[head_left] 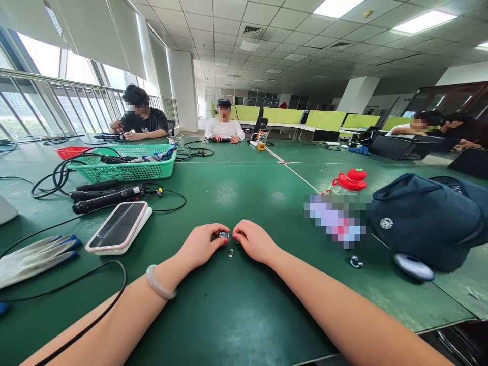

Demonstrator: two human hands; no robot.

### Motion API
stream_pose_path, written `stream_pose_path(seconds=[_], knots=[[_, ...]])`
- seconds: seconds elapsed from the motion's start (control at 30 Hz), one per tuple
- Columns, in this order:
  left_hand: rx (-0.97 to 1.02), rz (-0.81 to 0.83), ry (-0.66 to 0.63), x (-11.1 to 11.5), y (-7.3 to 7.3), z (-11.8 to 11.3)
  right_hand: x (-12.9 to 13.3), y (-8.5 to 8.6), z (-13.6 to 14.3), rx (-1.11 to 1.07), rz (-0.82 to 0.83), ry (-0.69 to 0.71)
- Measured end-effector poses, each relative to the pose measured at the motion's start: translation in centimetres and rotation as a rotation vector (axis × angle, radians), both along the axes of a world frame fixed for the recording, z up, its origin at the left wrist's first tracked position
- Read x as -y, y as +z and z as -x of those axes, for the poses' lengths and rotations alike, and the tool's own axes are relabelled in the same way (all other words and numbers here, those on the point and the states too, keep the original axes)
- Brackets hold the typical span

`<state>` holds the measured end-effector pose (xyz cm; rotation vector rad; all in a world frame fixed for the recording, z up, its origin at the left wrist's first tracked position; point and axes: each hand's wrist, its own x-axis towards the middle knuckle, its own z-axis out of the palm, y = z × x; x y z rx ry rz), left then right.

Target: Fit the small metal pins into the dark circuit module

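Over the middle of the green table (pixel 232 315), my left hand (pixel 201 245) pinches a small bluish-grey piece that looks like a circuit board (pixel 224 235) between thumb and fingers. My right hand (pixel 254 241) is closed just to its right, fingertips together and a short gap from the board. Something tiny may be under those fingertips, but it is too small to make out. Below the board, a little silver-and-dark part (pixel 231 253) lies on the tabletop between my hands. A pale bangle (pixel 160 284) is around my left wrist.
To the left are a phone (pixel 121 223) on a white box, gloves (pixel 38 259), black tools (pixel 110 197), a green basket (pixel 129 170) and a cable across my forearm. At right stand a red-lidded bottle (pixel 348 184), earbuds (pixel 356 262), an oval case (pixel 414 267) and a bag (pixel 423 218). Several people sit beyond.
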<state>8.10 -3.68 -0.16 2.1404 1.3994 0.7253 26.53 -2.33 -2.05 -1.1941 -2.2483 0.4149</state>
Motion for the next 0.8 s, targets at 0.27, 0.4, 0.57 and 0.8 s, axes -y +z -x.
stream_pose_path(seconds=[0.27,0.4,0.57,0.8], knots=[[0.167,0.1,-0.042,0.2,-0.1,-0.2,1.2,0.8,0.6,-0.075,-0.138,0.069],[0.22,0.146,-0.057,0.2,0.0,-0.2,1.3,0.9,0.5,-0.051,-0.182,0.083],[0.228,0.154,-0.072,0.3,0.1,-0.2,1.4,1.0,0.4,-0.048,-0.183,0.083],[0.175,0.097,-0.093,0.3,0.3,-0.2,1.4,1.2,0.1,-0.119,-0.097,0.004]])
